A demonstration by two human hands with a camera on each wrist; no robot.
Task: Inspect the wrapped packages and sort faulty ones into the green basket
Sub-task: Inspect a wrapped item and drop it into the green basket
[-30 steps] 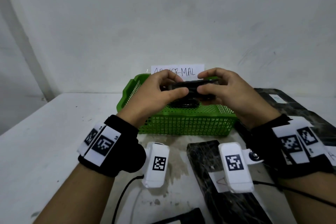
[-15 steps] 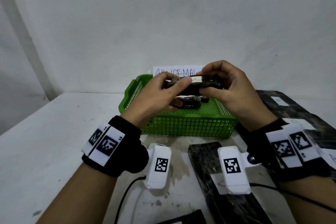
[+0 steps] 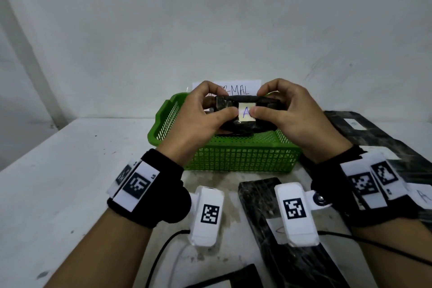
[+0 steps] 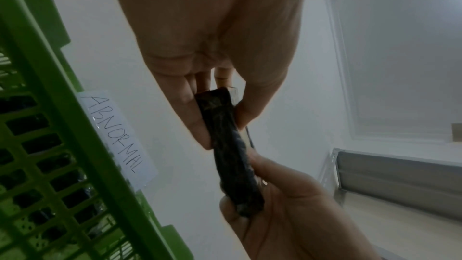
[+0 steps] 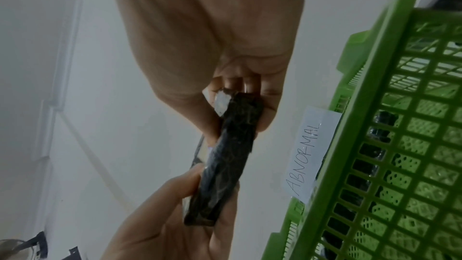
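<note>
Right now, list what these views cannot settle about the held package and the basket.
- Black package: head view, left hand and right hand cover its ends; white label partly under thumbs.
- Any wrap fault: wrist views too dim.
- Green basket contents: head view, hidden behind the hands.

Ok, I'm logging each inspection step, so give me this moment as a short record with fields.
held item: black wrapped package, over the basket
label on package: white, letter A
left hand: grips the package's left end
right hand: grips its right end
basket contents: dark packages, count unclear
sign behind basket: ABNORMAL
table: more black packages lying near the person
</note>
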